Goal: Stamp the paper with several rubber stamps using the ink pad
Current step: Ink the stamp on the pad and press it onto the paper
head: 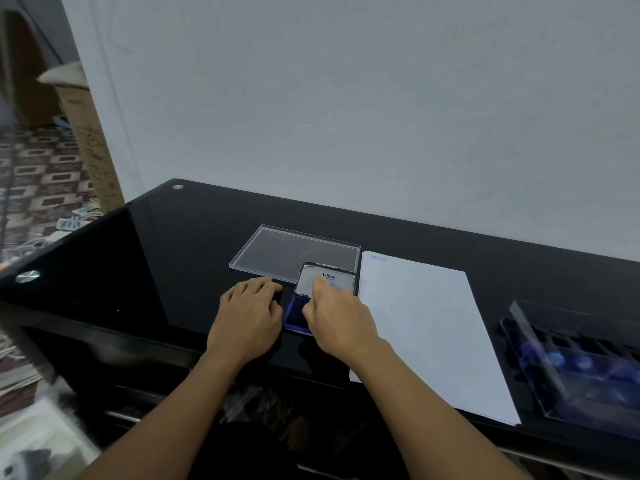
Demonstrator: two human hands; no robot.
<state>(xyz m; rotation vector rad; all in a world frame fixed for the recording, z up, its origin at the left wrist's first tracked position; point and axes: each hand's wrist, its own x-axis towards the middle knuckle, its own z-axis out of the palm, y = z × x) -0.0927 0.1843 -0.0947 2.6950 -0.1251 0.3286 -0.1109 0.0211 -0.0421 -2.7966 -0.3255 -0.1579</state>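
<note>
Two hands were at the blue ink pad [292, 315], which lay open on the black desk [173, 254], just left of the paper [422, 323]. The right hand [336, 317] pinched the raised lid [332, 277] with thumb and finger. The left hand [247, 313] sat at the pad's left edge with bent fingers; I could not tell if they held anything. One blue mark [378, 259] showed at the paper's top corner. A clear flat cover [287, 251] lay behind the pad. A clear box of stamps [571, 358] stood at the far right.
</note>
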